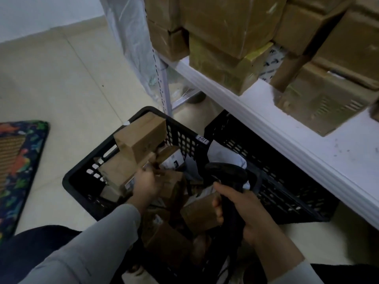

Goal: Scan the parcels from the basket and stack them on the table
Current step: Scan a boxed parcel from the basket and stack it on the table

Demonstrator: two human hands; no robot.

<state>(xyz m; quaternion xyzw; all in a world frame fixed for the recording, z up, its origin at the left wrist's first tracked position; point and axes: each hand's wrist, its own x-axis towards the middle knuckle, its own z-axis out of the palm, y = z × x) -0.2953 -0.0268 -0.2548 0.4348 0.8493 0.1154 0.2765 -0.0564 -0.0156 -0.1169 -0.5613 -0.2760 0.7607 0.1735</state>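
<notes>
Two black perforated baskets sit on the floor tiles (67, 78) against the white bench (266, 124). The near basket (184, 140) carries a small white tag (202, 138) on its rim with handwriting that looks like "1103" seen upside down, though blur makes it uncertain. The second basket (276, 171) lies partly under the bench edge.

Inside the near basket are roughly half a dozen brown cardboard parcels, jumbled at angles, and a pale soft bag (225, 154); a white printed label (173, 159) shows on one, too blurred to read. The left hand (146, 183) reaches in with fingers curled round the lower end of one raised parcel (141, 140), which stands tilted above the others. The right hand (235, 210) is wrapped round the handle of a black scanner (225, 171), whose head hangs over the basket's right side.

On the bench at least seven cartons (231, 23) are stacked in two layers; their edges blur, so the count is not exact. A patterned mat (18, 160) lies at the left, and clear plastic sheeting (133, 37) hangs beside the bench leg (167, 93).
</notes>
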